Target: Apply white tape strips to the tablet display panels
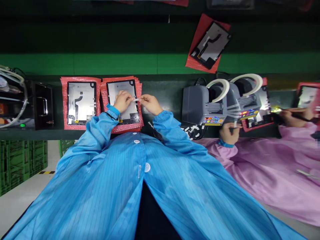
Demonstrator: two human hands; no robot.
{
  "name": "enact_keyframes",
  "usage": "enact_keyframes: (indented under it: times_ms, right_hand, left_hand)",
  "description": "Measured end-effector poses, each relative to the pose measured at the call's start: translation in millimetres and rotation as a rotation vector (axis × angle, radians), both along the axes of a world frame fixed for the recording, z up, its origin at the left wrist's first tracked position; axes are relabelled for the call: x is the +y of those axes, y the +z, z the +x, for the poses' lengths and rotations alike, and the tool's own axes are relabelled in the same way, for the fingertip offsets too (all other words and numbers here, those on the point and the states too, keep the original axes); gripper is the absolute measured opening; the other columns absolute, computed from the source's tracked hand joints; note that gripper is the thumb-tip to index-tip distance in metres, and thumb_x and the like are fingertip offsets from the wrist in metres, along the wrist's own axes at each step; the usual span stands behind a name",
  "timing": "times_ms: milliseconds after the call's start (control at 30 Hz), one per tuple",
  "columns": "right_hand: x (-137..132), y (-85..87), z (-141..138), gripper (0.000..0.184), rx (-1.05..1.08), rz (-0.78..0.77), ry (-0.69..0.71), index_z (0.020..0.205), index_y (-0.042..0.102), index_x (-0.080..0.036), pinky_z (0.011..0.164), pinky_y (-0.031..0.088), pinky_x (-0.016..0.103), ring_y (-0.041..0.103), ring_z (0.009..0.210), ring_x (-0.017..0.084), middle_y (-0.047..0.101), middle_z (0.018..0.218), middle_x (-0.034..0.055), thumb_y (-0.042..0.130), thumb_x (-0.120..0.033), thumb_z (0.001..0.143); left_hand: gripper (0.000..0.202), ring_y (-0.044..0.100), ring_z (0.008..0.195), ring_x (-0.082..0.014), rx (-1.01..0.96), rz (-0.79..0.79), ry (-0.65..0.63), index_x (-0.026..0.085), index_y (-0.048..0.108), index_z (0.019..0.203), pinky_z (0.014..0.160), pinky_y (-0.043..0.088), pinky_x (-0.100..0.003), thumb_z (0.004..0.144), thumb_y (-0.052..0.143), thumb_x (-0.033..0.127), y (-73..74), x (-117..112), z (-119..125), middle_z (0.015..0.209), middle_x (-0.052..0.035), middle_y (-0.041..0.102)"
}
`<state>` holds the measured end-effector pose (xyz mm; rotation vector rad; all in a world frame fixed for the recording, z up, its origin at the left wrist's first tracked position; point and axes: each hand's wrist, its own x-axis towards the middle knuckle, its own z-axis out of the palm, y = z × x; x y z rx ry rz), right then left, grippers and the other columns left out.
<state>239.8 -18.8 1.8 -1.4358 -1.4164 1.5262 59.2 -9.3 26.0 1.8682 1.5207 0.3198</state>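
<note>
Between my two hands stretches a short strip of whitish tape. My left hand pinches its left end, over a tablet screen panel that lies silver back upward. At the panel's right edge, my right hand pinches the other end between thumb and fingertips. Under the panel is a stack of red bubble-wrap sheets. A second screen panel, with a black ribbon cable on its back, rests on red bubble wrap to the left.
Two grey tape dispensers with white tape rolls stand to the right. A co-worker's hand is at the farther one. Another panel lies on the green conveyor strip. A black box stands at left.
</note>
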Motion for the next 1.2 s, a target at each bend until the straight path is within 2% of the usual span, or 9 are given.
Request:
enact_keyframes:
  times_ms: [100, 200, 300, 467, 733, 867, 1000, 1100, 1200]
  right_hand:
    - [4, -4.4, 2, 0.022, -0.029, 0.007, -0.038, 0.076, 0.057, -0.017, 0.066, 0.04, 0.026, 0.049, 0.063, 0.011, 0.054, 0.064, -0.0034, 0.07, -0.035, 0.076]
    - [8, -6.9, -1, 0.025, -0.054, 0.06, 0.017, 0.069, 0.054, -0.018, 0.066, 0.04, 0.026, 0.047, 0.063, 0.011, 0.054, 0.064, -0.0034, 0.072, -0.036, 0.075]
    - [11, -11.2, -6, 0.02, -0.104, 0.109, 0.028, 0.068, 0.053, -0.019, 0.068, 0.041, 0.027, 0.045, 0.063, 0.011, 0.05, 0.063, -0.0037, 0.067, -0.029, 0.078]
    - [12, -21.2, -13, 0.019, -0.267, 0.125, -0.064, 0.061, 0.051, -0.019, 0.074, 0.042, 0.03, 0.043, 0.067, 0.013, 0.046, 0.067, -0.0021, 0.063, -0.014, 0.074]
    - [11, -5.6, -22, 0.025, -0.431, -0.011, -0.074, 0.055, 0.048, -0.019, 0.079, 0.042, 0.031, 0.047, 0.068, 0.013, 0.046, 0.062, -0.0026, 0.063, -0.01, 0.072]
    - [10, -4.2, -21, 0.032, -0.367, -0.229, -0.197, 0.054, 0.046, -0.019, 0.067, 0.04, 0.027, 0.045, 0.057, 0.01, 0.046, 0.054, -0.006, 0.075, -0.021, 0.069]
    - [5, -12.9, -18, 0.049, -0.074, -0.448, -0.31, 0.055, 0.041, -0.02, 0.053, 0.034, 0.022, 0.038, 0.049, 0.007, 0.042, 0.047, -0.0084, 0.089, -0.035, 0.056]
    - [-1, -20.0, -16, 0.047, 0.116, -0.481, -0.371, 0.062, 0.043, -0.02, 0.051, 0.035, 0.02, 0.042, 0.049, 0.007, 0.047, 0.05, -0.0081, 0.087, -0.035, 0.058]
    - [-5, -22.7, -17, 0.031, 0.034, -0.347, -0.465, 0.072, 0.044, -0.022, 0.056, 0.038, 0.02, 0.044, 0.053, 0.008, 0.046, 0.053, -0.0095, 0.075, -0.026, 0.072]
  left_hand:
    - [0.014, 0.05, 0.103, -0.0254, -0.007, -0.025, 0.019, 0.019, 0.061, 0.077, 0.096, 0.036, -0.042, 0.089, 0.056, 0.024, -2.6, 0, 0, 0.088, -0.0051, 0.062]
    - [0.014, 0.05, 0.103, -0.0254, -0.002, -0.045, 0.02, 0.018, 0.062, 0.077, 0.096, 0.036, -0.042, 0.088, 0.056, 0.023, -3.8, 2, 2, 0.088, -0.0052, 0.062]
    - [0.013, 0.051, 0.106, -0.0273, 0.051, -0.078, 0.03, 0.017, 0.063, 0.078, 0.095, 0.036, -0.043, 0.089, 0.057, 0.023, -4.3, 4, 5, 0.091, -0.0072, 0.064]
    - [0.018, 0.047, 0.116, -0.0343, 0.16, -0.068, 0.067, 0.016, 0.062, 0.076, 0.095, 0.035, -0.046, 0.09, 0.057, 0.025, -7.7, 5, 13, 0.103, -0.0131, 0.065]
    - [0.019, 0.045, 0.124, -0.0372, 0.283, -0.021, 0.018, 0.014, 0.066, 0.085, 0.1, 0.034, -0.048, 0.092, 0.052, 0.025, -6.3, -6, 22, 0.112, -0.0167, 0.065]
    - [0.015, 0.046, 0.124, -0.0359, 0.305, -0.023, 0.061, 0.015, 0.066, 0.085, 0.1, 0.035, -0.046, 0.09, 0.056, 0.026, -4.2, -7, 21, 0.112, -0.0151, 0.065]
    - [0.015, 0.048, 0.12, -0.0353, 0.282, 0.003, 0.128, 0.017, 0.066, 0.087, 0.098, 0.036, -0.045, 0.086, 0.065, 0.032, -4.1, -6, 12, 0.111, -0.0139, 0.064]
    - [0.022, 0.047, 0.119, -0.0361, 0.238, 0.003, 0.095, 0.018, 0.065, 0.088, 0.098, 0.034, -0.046, 0.081, 0.073, 0.037, -4.1, -8, 9, 0.111, -0.0133, 0.063]
    - [0.022, 0.046, 0.12, -0.0374, 0.215, 0.013, 0.13, 0.018, 0.065, 0.087, 0.099, 0.034, -0.048, 0.077, 0.076, 0.034, -4.2, -12, 7, 0.113, -0.0131, 0.062]
